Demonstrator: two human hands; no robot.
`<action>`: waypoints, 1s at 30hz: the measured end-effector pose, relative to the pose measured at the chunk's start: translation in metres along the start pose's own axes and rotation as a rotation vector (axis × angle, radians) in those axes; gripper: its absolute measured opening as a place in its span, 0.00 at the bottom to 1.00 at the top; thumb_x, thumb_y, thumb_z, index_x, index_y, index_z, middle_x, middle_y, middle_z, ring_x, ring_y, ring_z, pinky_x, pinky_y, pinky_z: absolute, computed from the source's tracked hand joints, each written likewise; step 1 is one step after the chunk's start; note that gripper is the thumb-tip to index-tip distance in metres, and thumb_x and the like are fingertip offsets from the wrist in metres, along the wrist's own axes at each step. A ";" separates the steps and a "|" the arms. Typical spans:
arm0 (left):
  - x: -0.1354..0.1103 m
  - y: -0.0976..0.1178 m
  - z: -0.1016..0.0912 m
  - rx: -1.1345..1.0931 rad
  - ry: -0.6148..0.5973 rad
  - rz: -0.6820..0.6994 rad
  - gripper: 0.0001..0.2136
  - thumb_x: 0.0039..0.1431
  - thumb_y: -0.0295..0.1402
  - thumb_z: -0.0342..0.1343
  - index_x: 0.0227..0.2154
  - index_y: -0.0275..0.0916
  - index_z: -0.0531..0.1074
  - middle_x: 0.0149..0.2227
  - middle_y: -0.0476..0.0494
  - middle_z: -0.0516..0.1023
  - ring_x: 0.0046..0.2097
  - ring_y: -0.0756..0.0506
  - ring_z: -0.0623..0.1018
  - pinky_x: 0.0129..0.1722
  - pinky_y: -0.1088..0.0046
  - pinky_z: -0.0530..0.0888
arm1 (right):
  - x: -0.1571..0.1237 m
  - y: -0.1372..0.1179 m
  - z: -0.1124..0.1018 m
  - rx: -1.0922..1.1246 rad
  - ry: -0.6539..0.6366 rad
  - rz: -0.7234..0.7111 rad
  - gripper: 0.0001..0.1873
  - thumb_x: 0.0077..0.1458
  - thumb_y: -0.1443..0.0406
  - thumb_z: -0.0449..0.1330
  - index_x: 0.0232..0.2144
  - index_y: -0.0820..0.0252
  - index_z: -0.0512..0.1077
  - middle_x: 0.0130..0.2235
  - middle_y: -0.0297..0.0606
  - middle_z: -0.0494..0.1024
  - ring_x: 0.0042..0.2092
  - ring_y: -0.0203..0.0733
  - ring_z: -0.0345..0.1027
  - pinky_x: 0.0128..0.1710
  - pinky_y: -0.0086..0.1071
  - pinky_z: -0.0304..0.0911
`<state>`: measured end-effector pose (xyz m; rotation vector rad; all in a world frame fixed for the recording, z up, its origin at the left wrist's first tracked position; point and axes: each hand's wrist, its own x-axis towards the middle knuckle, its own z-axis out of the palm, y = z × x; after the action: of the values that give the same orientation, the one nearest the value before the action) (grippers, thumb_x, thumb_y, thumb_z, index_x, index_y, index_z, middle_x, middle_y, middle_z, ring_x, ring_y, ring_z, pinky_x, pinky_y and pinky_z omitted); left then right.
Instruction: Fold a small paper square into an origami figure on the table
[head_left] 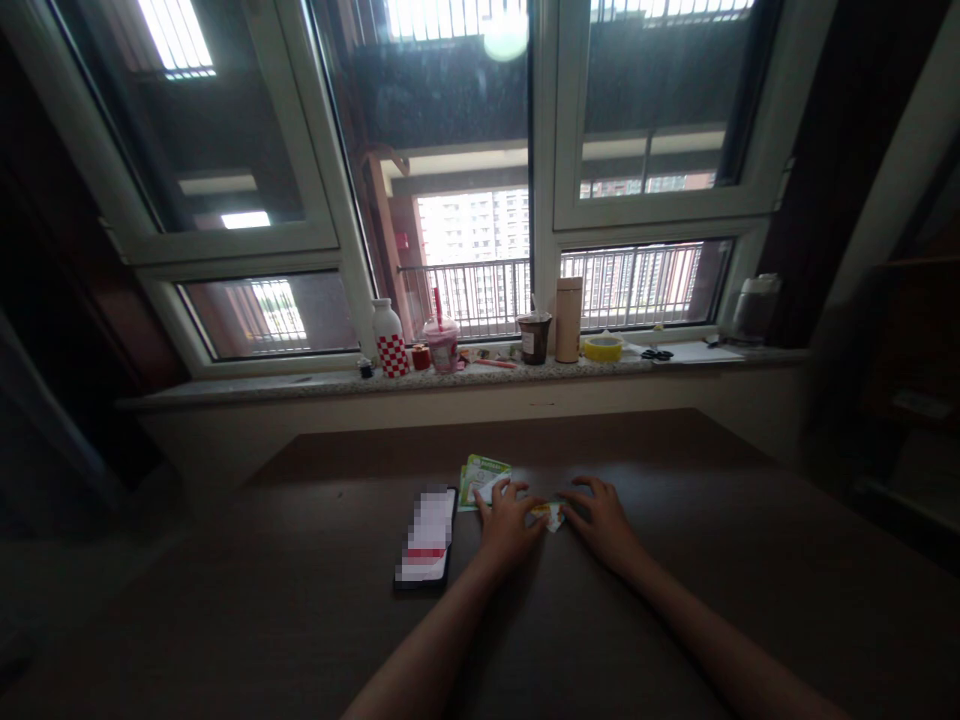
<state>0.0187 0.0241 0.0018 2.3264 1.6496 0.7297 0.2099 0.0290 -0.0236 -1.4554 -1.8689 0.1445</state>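
A small white piece of paper with yellow-orange print [553, 516] lies low over the table between my two hands. My left hand [511, 522] has its thumb and index finger closed at the left edge of this piece, while its other fingers spread toward the green-and-white printed packets [487, 468]. Those packets lie overlapped just beyond my left hand, which partly covers them. My right hand [602, 522] is at the right edge of the paper, fingers curved and apart; whether its tips touch the paper I cannot make out. A phone [426, 535] with a lit screen lies left of my left hand.
The brown table [300, 620] reaches toward a stone windowsill [330, 385]. On the sill stand a checkered bottle [390, 340], a pink drink cup [442, 345], a dark drink cup [534, 338], a tan flask [568, 320], yellow tape [603, 349] and black scissors [658, 355].
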 end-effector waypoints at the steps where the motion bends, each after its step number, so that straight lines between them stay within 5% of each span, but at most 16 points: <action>1: 0.000 0.000 0.000 -0.002 -0.001 0.003 0.13 0.56 0.42 0.57 0.45 0.55 0.75 0.57 0.48 0.69 0.64 0.35 0.56 0.60 0.33 0.33 | 0.000 -0.001 0.000 0.005 -0.016 -0.006 0.13 0.56 0.61 0.59 0.43 0.50 0.78 0.51 0.44 0.70 0.54 0.50 0.60 0.56 0.43 0.57; 14: 0.001 0.001 0.000 -0.031 0.023 0.014 0.17 0.57 0.37 0.57 0.49 0.56 0.72 0.56 0.47 0.68 0.62 0.36 0.59 0.62 0.37 0.40 | 0.001 0.005 0.002 0.079 -0.085 0.059 0.04 0.51 0.63 0.62 0.31 0.54 0.78 0.49 0.42 0.72 0.54 0.49 0.60 0.56 0.42 0.56; 19: 0.003 0.002 0.000 -0.037 0.089 -0.005 0.23 0.56 0.38 0.57 0.56 0.48 0.66 0.56 0.42 0.67 0.60 0.38 0.62 0.64 0.45 0.47 | 0.002 0.003 0.001 0.142 -0.056 0.088 0.04 0.50 0.63 0.63 0.28 0.57 0.75 0.47 0.43 0.72 0.52 0.49 0.61 0.56 0.42 0.56; 26: 0.003 0.000 0.001 -0.058 0.062 0.054 0.11 0.56 0.35 0.58 0.42 0.49 0.75 0.52 0.46 0.71 0.59 0.39 0.64 0.63 0.45 0.49 | 0.004 0.001 -0.004 0.257 0.003 0.064 0.07 0.50 0.61 0.62 0.24 0.57 0.72 0.45 0.43 0.75 0.51 0.48 0.63 0.54 0.42 0.57; 30: 0.003 -0.002 0.003 -0.074 -0.003 0.101 0.11 0.57 0.35 0.58 0.43 0.54 0.76 0.52 0.49 0.73 0.61 0.38 0.61 0.62 0.39 0.45 | 0.003 -0.001 -0.005 0.325 -0.042 0.012 0.06 0.49 0.61 0.62 0.25 0.57 0.72 0.47 0.42 0.76 0.52 0.47 0.64 0.55 0.43 0.57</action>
<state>0.0190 0.0277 -0.0004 2.3721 1.4863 0.7923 0.2121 0.0301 -0.0182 -1.2465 -1.7725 0.4654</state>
